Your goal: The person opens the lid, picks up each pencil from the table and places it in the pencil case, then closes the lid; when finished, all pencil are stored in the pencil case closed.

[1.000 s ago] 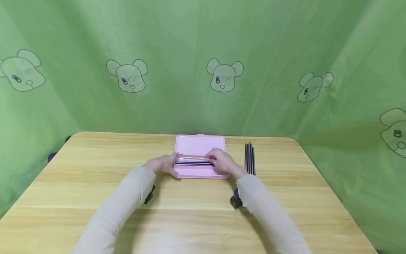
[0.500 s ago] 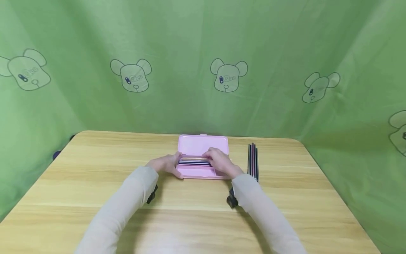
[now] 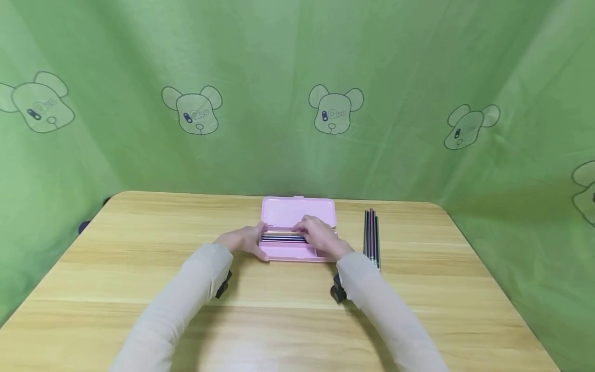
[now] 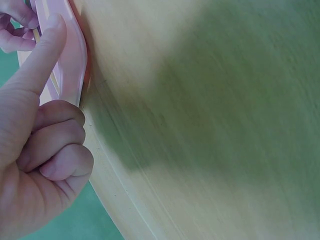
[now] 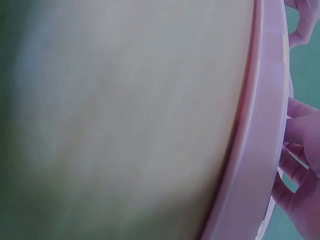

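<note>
A pink pencil case (image 3: 289,251) lies with its lid (image 3: 297,211) laid back toward the curtain. My left hand (image 3: 245,241) grips its left end, thumb at the front edge; in the left wrist view the thumb (image 4: 44,59) lies along the pink side and the other fingers curl in. Inside the case, my right hand (image 3: 321,237) pinches a thin wood-coloured pencil (image 3: 280,232) behind several dark pencils (image 3: 283,238). Its fingers (image 5: 295,167) reach over the case wall (image 5: 260,135) in the right wrist view. The pencil's right end is hidden by the hand.
A row of several dark pencils (image 3: 371,235) lies on the wooden table (image 3: 279,330) right of the case, partly behind the right sleeve (image 3: 372,289). Behind the table hangs a green curtain (image 3: 265,144) with bear prints. Each wrist carries a black mount (image 3: 338,290).
The wood-coloured pencil has gone from slanting over the case to lying level along the dark pencils inside. My right hand has shifted slightly left relative to the case; the left keeps its grip.
</note>
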`<state>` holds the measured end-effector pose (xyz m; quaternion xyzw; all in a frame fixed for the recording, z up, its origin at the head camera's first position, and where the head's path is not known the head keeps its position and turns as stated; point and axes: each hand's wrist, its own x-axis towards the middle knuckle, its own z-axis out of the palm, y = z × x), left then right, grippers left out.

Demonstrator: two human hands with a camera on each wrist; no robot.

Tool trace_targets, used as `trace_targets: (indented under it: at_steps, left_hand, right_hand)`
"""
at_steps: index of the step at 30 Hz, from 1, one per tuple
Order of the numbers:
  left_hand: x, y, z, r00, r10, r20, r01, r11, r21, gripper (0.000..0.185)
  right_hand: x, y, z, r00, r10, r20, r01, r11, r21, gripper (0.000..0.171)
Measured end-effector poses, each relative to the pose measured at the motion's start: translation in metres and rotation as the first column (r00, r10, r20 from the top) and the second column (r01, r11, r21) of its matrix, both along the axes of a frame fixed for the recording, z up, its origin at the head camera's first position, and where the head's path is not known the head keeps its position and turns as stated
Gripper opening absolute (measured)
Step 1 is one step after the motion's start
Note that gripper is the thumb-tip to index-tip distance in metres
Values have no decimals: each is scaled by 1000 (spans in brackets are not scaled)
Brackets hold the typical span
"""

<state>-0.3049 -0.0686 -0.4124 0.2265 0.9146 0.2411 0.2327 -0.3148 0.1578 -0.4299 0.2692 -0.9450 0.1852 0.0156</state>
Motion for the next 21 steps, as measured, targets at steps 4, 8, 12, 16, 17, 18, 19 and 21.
trace_targets:
  at_steps: [4, 8, 12, 16, 17, 18, 19, 21]
  left_hand:
    - [1, 0, 0, 1000, -1, 2, 1, 1000, -5, 98]
    - [0, 1, 1, 1000, -6, -2, 6, 1000, -18, 97]
    - [-1, 1, 1, 1000, -5, -9, 5, 1000, -30, 97]
    - [0, 1, 1, 1000, -12, -24, 11, 1000, -29, 97]
    - [0, 1, 1, 1000, -12, -23, 11, 999, -31, 97]
    - [0, 1, 2, 1000, -13, -21, 13, 999, -29, 96]
    - [0, 1, 2, 1000, -16, -19, 15, 1000, -27, 96]
    - [0, 1, 2, 1000, -16, -15, 16, 1000, -26, 96]
  right_hand:
    - [0, 0, 1, 1000, 4, 15, -4, 1000, 2, 25]
    - [0, 2, 2, 1000, 12, 23, -12, 1000, 5, 27]
    - [1, 6, 3, 999, 32, 1, -32, 999, -26, 27]
    - [1, 13, 5, 999, 39, -16, -40, 998, -52, 24]
    - [1, 16, 6, 999, 34, -14, -35, 998, -55, 23]
    - [1, 18, 6, 999, 30, -12, -30, 998, -55, 23]
    - [1, 21, 7, 1000, 26, -11, -27, 998, -55, 22]
    - [1, 26, 8, 1000, 10, 0, -10, 998, -57, 21]
